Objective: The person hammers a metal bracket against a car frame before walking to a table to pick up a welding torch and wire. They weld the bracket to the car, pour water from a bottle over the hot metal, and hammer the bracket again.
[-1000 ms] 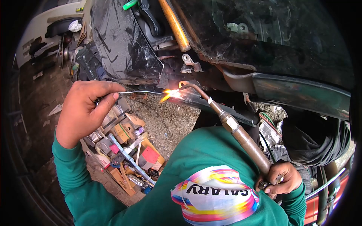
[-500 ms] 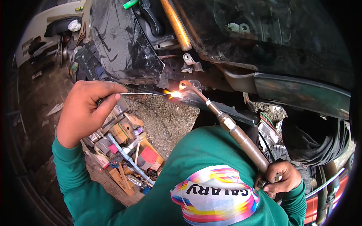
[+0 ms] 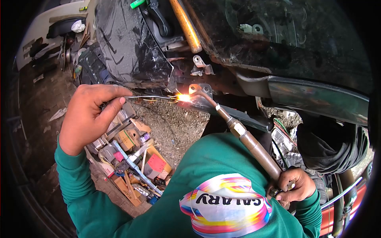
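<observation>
My left hand (image 3: 89,115) is closed, pinching a thin metal filler rod (image 3: 149,96) between thumb and forefinger. The rod's far end reaches a bright flame (image 3: 183,97) with sparks around it. In my right hand (image 3: 295,185) is the valve end of a gas welding torch (image 3: 258,150), which slants up and left. Its bent copper tip (image 3: 204,95) points into the flame. Beside the tip, a small metal plate with holes (image 3: 205,88) lies at the lower edge of a dark car body panel (image 3: 131,51). Glare hides the exact spot being heated.
A hammer's wooden handle (image 3: 186,27) lies against the car above the flame, near a loose metal bracket (image 3: 200,65). A box of mixed tools and cartons (image 3: 139,158) stands on the ground below my left arm. Black cloth (image 3: 331,144) hangs at the right.
The flame spot has grown brighter and now throws sparks to the left. The rod's visible length has shortened slightly at the flame; both hands and the torch have barely moved.
</observation>
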Tool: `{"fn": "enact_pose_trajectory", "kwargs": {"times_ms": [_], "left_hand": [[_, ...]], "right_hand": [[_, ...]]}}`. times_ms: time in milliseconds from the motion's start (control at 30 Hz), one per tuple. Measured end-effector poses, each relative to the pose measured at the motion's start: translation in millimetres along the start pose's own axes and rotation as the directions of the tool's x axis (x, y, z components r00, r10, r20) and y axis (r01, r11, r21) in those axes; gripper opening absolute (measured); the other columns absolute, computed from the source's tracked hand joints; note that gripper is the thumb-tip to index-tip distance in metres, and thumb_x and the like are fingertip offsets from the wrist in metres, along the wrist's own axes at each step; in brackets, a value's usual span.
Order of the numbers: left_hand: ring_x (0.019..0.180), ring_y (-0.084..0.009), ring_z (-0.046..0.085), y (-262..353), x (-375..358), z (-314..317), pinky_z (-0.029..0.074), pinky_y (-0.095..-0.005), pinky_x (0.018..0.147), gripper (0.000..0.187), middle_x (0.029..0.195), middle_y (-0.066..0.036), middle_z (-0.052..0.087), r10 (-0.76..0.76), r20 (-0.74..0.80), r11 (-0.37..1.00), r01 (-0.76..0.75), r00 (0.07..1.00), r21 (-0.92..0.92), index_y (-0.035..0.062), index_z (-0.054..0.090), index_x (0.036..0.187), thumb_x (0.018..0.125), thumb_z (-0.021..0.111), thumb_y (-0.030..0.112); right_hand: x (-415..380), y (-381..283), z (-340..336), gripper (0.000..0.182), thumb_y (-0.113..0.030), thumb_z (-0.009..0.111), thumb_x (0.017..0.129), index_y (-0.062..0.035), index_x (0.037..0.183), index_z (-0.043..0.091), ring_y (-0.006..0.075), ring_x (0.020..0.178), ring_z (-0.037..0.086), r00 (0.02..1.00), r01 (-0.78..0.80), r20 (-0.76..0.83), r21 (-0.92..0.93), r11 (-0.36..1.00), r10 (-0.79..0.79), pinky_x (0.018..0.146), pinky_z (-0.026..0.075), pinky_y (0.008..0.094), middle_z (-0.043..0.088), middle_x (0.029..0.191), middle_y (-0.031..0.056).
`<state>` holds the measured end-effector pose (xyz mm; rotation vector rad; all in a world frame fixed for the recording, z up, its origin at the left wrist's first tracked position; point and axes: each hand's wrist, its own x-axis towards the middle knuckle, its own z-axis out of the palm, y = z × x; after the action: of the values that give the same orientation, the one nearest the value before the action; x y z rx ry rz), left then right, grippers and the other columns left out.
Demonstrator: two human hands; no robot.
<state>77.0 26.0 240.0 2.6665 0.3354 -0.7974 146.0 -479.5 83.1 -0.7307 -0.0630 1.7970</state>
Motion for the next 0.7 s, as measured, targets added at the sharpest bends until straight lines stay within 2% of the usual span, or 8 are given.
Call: {"fn": "enact_pose_trajectory", "kwargs": {"times_ms": [167, 233, 333, 467, 567, 633, 667, 700], "left_hand": [[0.08, -0.0315, 0.077, -1.0, -1.0, 2.5, 0.056, -0.0364, 0.074, 0.015, 0.091, -0.019, 0.079, 0.008, 0.015, 1.0, -0.008, 1.0, 0.006, -0.0024, 0.079, 0.105, 0.093, 0.071, 0.003], [0.08, -0.0308, 0.077, -1.0, -0.7, 1.6, 0.056, -0.0363, 0.074, 0.016, 0.091, -0.019, 0.079, 0.027, -0.003, 1.0, -0.027, 1.0, 0.012, -0.0025, 0.079, 0.106, 0.093, 0.071, 0.003], [0.08, -0.0303, 0.077, -0.6, -0.8, -1.0, 0.056, -0.0361, 0.073, 0.016, 0.091, -0.019, 0.079, 0.004, -0.008, 1.0, -0.004, 1.0, 0.001, -0.0025, 0.079, 0.106, 0.094, 0.071, 0.003], [0.075, -0.0264, 0.074, -1.2, -2.0, 2.6, 0.054, -0.0343, 0.071, 0.016, 0.087, -0.018, 0.077, 0.016, 0.012, 1.0, -0.016, 1.0, 0.001, -0.0021, 0.079, 0.107, 0.095, 0.07, 0.004], [0.071, -0.0206, 0.07, 0.3, -3.7, -7.8, 0.052, -0.0321, 0.069, 0.016, 0.084, -0.014, 0.075, -0.014, -0.032, 1.0, 0.014, 0.999, -0.002, -0.0025, 0.079, 0.108, 0.097, 0.069, 0.004], [0.069, -0.0169, 0.066, 0.1, -6.5, -18.1, 0.051, -0.0306, 0.069, 0.017, 0.083, -0.012, 0.075, -0.058, -0.147, 0.998, 0.053, 0.987, -0.034, -0.0033, 0.079, 0.109, 0.098, 0.068, 0.003], [0.074, -0.0221, 0.073, 4.1, -6.7, -24.4, 0.053, -0.0314, 0.07, 0.015, 0.086, -0.017, 0.076, -0.096, -0.129, 0.995, 0.094, 0.987, -0.024, -0.0037, 0.078, 0.107, 0.097, 0.071, 0.004], [0.074, -0.0221, 0.073, 2.0, -7.5, -24.1, 0.053, -0.0314, 0.07, 0.015, 0.086, -0.017, 0.076, -0.097, -0.13, 0.995, 0.095, 0.987, -0.023, -0.0037, 0.078, 0.107, 0.097, 0.071, 0.004]], "right_hand": [[4.7, -0.1, 2.0, 0.033, 0.005, 0.083, 0.093, -0.0054, 0.081, 0.054, 0.0208, 0.091, 0.077, 0.996, 0.087, 0.01, -0.054, 0.995, -0.087, 0.065, 0.057, 0.03, 0.079, 0.103, 0.022], [3.6, 4.0, 2.7, 0.033, 0.005, 0.083, 0.093, -0.0052, 0.081, 0.053, 0.0185, 0.084, 0.075, 0.997, 0.08, -0.005, 0.013, 0.997, -0.079, 0.061, 0.057, 0.0294, 0.079, 0.103, 0.0227], [1.0, -3.9, 2.1, 0.033, 0.006, 0.084, 0.092, -0.0049, 0.081, 0.054, 0.0167, 0.078, 0.074, 1.0, -0.013, -0.019, -0.001, 1.0, 0.013, 0.059, 0.057, 0.0292, 0.079, 0.104, 0.0235], [1.6, -3.2, 1.7, 0.033, 0.007, 0.083, 0.092, -0.004, 0.082, 0.054, 0.0149, 0.074, 0.072, 1.0, -0.004, -0.016, -0.026, 1.0, 0.003, 0.058, 0.057, 0.0291, 0.079, 0.106, 0.0246], [-1.3, 9.4, 3.6, 0.033, 0.01, 0.084, 0.088, -0.0033, 0.079, 0.055, 0.0201, 0.077, 0.075, 0.998, 0.063, -0.024, 0.029, 0.998, -0.062, 0.058, 0.057, 0.0304, 0.079, 0.101, 0.0232], [-6.8, 18.0, 8.2, 0.034, 0.013, 0.085, 0.084, -0.0034, 0.075, 0.056, 0.0301, 0.081, 0.079, 0.97, 0.225, -0.133, 0.183, 0.957, -0.203, 0.061, 0.059, 0.036, 0.078, 0.089, 0.021], [-8.8, 14.5, 7.8, 0.034, 0.015, 0.086, 0.08, -0.0039, 0.072, 0.058, 0.0392, 0.086, 0.08, 0.969, 0.22, -0.154, 0.203, 0.954, -0.191, 0.068, 0.062, 0.0429, 0.073, 0.074, 0.0178], [-9.0, 15.0, 6.2, 0.033, 0.015, 0.085, 0.082, -0.004, 0.074, 0.059, 0.0398, 0.088, 0.08, 0.955, 0.287, -0.128, 0.181, 0.941, -0.267, 0.074, 0.063, 0.0468, 0.071, 0.067, 0.0163]]}}
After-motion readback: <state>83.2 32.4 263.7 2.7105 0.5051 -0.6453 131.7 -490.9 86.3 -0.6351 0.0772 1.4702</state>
